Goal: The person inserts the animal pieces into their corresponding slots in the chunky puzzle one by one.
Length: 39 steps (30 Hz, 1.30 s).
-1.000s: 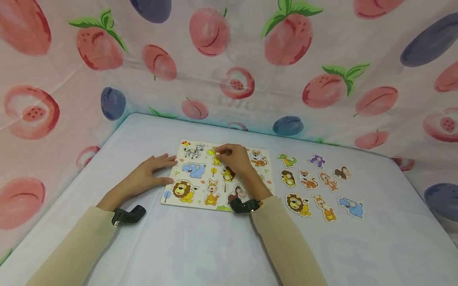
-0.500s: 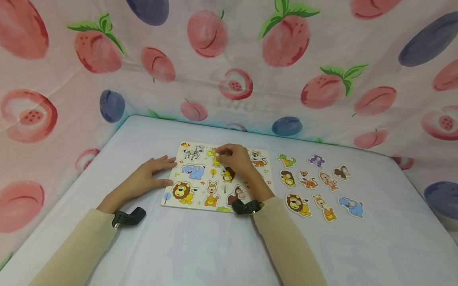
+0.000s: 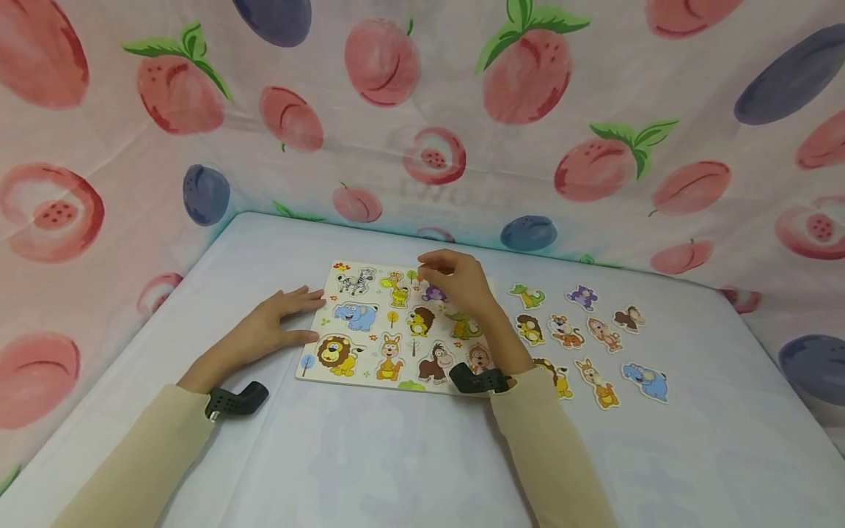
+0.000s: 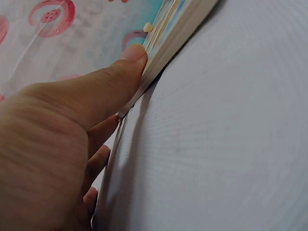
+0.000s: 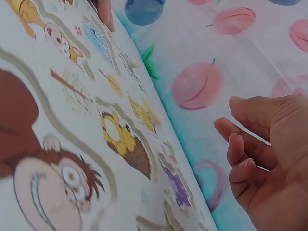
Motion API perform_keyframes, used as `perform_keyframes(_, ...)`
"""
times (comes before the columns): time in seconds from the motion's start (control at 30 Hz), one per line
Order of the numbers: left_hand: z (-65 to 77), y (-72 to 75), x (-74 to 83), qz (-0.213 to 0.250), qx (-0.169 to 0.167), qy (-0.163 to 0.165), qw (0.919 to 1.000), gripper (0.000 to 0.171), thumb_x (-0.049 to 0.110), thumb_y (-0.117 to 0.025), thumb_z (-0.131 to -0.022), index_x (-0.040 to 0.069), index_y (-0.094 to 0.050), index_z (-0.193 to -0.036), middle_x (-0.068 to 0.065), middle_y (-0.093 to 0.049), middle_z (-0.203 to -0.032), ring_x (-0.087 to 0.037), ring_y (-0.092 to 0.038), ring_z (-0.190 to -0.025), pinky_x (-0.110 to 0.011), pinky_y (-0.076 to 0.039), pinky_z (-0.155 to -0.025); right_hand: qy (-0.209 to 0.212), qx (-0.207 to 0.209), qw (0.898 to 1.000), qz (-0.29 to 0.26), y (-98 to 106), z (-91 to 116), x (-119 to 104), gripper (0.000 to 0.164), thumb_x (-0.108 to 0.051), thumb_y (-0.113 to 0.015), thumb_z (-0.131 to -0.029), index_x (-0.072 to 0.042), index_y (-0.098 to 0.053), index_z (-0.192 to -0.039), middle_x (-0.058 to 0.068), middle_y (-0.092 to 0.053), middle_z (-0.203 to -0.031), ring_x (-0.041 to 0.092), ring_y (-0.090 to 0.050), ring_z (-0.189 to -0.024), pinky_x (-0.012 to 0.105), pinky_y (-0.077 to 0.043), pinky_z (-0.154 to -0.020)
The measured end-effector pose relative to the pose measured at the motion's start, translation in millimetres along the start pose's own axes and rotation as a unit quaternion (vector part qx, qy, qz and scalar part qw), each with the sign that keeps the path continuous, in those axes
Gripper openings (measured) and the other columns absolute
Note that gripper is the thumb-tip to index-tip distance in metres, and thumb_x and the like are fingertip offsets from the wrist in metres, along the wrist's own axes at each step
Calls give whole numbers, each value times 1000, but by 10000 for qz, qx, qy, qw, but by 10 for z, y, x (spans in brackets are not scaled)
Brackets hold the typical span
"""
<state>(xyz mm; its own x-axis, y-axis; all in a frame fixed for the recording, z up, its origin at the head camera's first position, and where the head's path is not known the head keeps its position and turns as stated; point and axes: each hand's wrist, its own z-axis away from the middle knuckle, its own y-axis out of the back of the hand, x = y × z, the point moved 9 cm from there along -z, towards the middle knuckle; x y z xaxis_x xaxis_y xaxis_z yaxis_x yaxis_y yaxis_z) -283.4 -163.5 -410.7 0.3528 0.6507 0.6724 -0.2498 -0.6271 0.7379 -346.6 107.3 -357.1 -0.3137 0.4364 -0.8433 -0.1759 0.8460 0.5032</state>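
The animal puzzle board [image 3: 371, 359] lies on the table in the head view. Its giraffe piece [image 3: 396, 290] sits in the top row beside the zebra piece [image 3: 356, 281]; in the right wrist view the giraffe [image 5: 144, 115] shows a small knob. Over the board's upper right my right hand [image 3: 458, 282] hovers, its fingers loosely bent and nothing between them, partly covering the purple animal picture [image 3: 434, 293]. My left hand [image 3: 273, 323] touches the board's left edge; in the left wrist view the thumb [image 4: 127, 60] rests against that edge.
Loose pieces lie right of the board: crocodile [image 3: 527, 296], purple animal [image 3: 582, 297], hedgehog [image 3: 530, 330], tiger [image 3: 565, 332], monkey [image 3: 604, 334], gorilla [image 3: 629, 318], kangaroo [image 3: 598, 383] and elephant [image 3: 645, 382]. My right forearm partly hides the lion piece [image 3: 558, 381]. A fruit-patterned cloth stands behind.
My right hand has let go of the giraffe piece and moved up and to the right, away from it. The giraffe stays on the board. My left hand keeps its place.
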Motion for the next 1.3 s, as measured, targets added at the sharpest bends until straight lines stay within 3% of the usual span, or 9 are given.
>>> perform_keyframes(0.17,1,6,6,-14,27,-42,10000,66,34,-74,-83,5,-51,-138,-7,-39,-149,-31,-20,-142,-50,-4,-116,89,166,9995,270,178,66,-16,25,-25,-66,-92,-15,-69,-115,0,-69,-97,15,-62,-89,32,-50,-67)
perform_keyframes(0.57,4,8,1,9,28,-37,10000,66,34,-75,-83,5,-52,-138,-7,-39,-149,-30,-20,-143,-50,-4,-116,322,501,9934,981,586,232,44,25,-22,-66,-92,-10,-70,-113,4,-68,-92,18,-62,-81,32,-45,-56)
perform_keyframes(0.77,3,-13,-29,19,1,-24,10000,67,37,-74,-83,6,-51,-138,-6,-38,-150,-30,-19,-143,-50,-4,-116,241,840,9883,1253,850,315,174,26,-24,-67,-92,-10,-70,-113,6,-69,-94,20,-61,-83,36,-46,-60)
perform_keyframes(0.97,7,-20,-44,49,14,76,10000,67,39,-73,-83,9,-51,-139,-3,-38,-150,-29,-17,-144,-50,-3,-116,-64,1094,9848,1350,1093,387,293,28,-28,-65,-92,-12,-69,-115,7,-68,-98,20,-59,-85,30,-48,-61)
perform_keyframes(1.17,7,-22,-44,21,28,77,10000,67,39,-73,-83,8,-51,-139,-3,-37,-150,-29,-17,-143,-50,-4,-116,-87,1317,9812,1410,1293,454,399,30,-30,-64,-93,-11,-69,-116,8,-69,-98,20,-60,-86,26,-45,-58)
perform_keyframes(1.3,8,-16,-34,23,31,81,10000,67,37,-73,-83,8,-51,-139,-4,-38,-150,-29,-17,-143,-50,-3,-116,-155,1467,9797,1357,1417,490,472,32,-31,-63,-94,-9,-69,-116,10,-69,-101,22,-59,-90,29,-46,-65)
